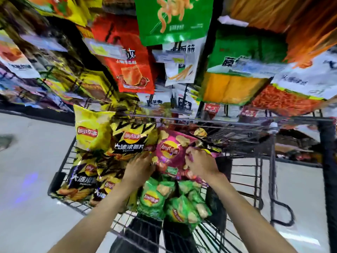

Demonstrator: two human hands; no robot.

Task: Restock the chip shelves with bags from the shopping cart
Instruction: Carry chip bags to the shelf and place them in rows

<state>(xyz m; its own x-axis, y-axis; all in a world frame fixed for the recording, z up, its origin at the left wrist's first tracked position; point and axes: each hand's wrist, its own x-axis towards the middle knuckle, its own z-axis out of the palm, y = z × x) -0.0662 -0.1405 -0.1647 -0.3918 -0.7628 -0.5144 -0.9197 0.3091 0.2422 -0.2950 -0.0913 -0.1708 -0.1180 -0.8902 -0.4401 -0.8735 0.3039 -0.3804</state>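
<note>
Shelves (242, 73) packed with snack bags fill the far side of the scene, most of their print smeared by motion blur and unreadable; a green bag (173, 19) hangs at the top centre, cut off by the frame edge. Pale floor (31, 161) lies on the left. Near the camera stands a wire shopping cart (269, 161), its near end out of frame. It holds many chip bags: a yellow bag (91, 132) upright at the far left, black-and-yellow bags (133, 139) beside and below it, small green bags (175, 201) heaped at the near side. Between them lies the pink chip bag (171, 152), crinkled and glossy, with a red and yellow logo. The left hand (140, 167) presses against its left edge, fingers partly hidden behind the bags, so its grip cannot be told. The right hand (198, 161) pinches the bag's right edge with curled fingers.
</note>
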